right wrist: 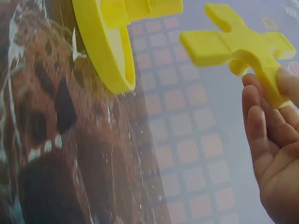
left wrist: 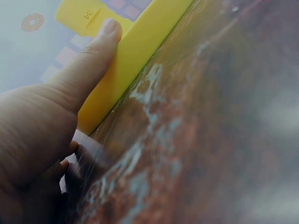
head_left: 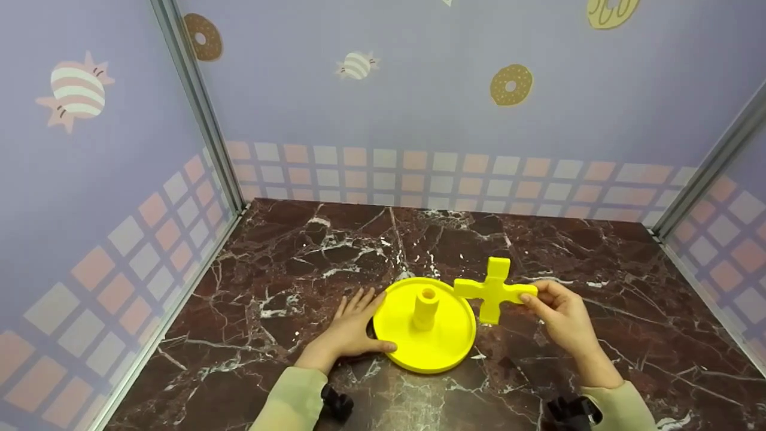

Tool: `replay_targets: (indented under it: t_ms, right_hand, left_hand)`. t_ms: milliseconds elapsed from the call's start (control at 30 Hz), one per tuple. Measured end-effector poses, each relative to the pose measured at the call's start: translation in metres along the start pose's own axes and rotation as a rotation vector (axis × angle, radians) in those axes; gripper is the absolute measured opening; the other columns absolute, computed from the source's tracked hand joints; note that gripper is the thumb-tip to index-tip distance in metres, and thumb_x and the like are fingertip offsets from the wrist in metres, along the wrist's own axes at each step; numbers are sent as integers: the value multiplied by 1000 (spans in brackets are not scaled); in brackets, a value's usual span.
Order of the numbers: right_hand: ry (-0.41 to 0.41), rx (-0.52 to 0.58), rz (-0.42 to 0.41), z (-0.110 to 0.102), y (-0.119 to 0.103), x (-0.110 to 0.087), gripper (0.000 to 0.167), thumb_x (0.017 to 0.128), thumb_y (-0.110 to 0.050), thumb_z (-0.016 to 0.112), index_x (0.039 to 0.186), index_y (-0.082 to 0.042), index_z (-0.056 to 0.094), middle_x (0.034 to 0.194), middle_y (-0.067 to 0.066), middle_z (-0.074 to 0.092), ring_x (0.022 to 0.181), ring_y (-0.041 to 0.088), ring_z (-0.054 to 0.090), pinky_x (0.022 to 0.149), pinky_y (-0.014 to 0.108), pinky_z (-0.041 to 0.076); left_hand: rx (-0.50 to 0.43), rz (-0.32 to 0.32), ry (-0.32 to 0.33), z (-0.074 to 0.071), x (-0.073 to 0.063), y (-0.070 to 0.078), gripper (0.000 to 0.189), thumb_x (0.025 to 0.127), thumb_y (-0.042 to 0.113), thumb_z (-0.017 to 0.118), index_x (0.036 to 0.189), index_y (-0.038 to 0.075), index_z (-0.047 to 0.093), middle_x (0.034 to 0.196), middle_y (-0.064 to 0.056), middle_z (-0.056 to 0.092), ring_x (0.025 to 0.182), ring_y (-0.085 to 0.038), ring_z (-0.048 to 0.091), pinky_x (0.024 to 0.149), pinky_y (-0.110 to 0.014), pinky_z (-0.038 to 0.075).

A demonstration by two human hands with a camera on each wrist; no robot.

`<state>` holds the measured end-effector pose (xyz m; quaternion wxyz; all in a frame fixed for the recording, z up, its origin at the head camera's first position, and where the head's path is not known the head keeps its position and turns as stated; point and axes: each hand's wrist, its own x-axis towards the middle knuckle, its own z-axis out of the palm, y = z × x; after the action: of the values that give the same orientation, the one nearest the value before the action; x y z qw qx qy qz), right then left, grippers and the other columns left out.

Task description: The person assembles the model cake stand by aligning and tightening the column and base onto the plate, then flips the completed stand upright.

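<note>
A round yellow base with a raised rim lies on the marble-patterned table, a hollow upright post at its middle. Along its left side rests my left hand, fingers spread and thumb on the rim; the left wrist view shows that thumb against the yellow edge. My right hand pinches one arm of a yellow cross-shaped piece between thumb and fingers. The cross is held up to the right of the post. In the right wrist view a short round stub projects from its underside.
The dark red table has white veins. Behind it stands a lilac wall with sweets and pink and white squares. Side panels with metal corner posts enclose the left and right.
</note>
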<state>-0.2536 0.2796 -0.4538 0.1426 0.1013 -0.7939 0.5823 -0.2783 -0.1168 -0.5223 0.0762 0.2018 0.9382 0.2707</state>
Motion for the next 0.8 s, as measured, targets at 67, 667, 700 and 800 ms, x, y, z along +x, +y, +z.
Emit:
replay_targets:
  t_ms: [67, 667, 700, 800]
  right_hand:
    - [21, 5, -12, 3, -1, 1, 11, 94, 7, 67, 104, 12, 67, 83, -11, 72, 67, 3, 63, 58, 17, 56]
    - [109, 317, 153, 43, -25, 12, 8, 96, 4, 67, 94, -3, 68, 77, -5, 69, 67, 6, 57, 58, 17, 48]
    - [104, 328, 160, 46, -27, 13, 8, 96, 4, 67, 94, -4, 68, 77, -5, 69, 66, 6, 56, 57, 17, 47]
    - [87, 356, 178, 54, -31, 14, 7, 96, 4, 66, 96, -3, 67, 78, -3, 69, 68, 7, 59, 58, 17, 49]
  left_hand:
    - [4, 2, 3, 0, 0, 0, 117, 78, 68, 78, 166, 17, 20, 173, -18, 15, 161, -42, 7, 130, -64, -1]
    - [6, 4, 4, 0, 0, -1, 116, 79, 68, 78, 166, 17, 20, 173, -18, 15, 161, -42, 7, 130, -64, 0]
    - [8, 3, 3, 0, 0, -1, 116, 79, 68, 77, 166, 17, 20, 173, -18, 15, 161, -42, 7, 130, -64, 0]
    - [6, 3, 2, 0, 0, 0, 116, 79, 68, 77, 166, 18, 20, 173, -18, 15, 161, -41, 7, 130, -64, 0]
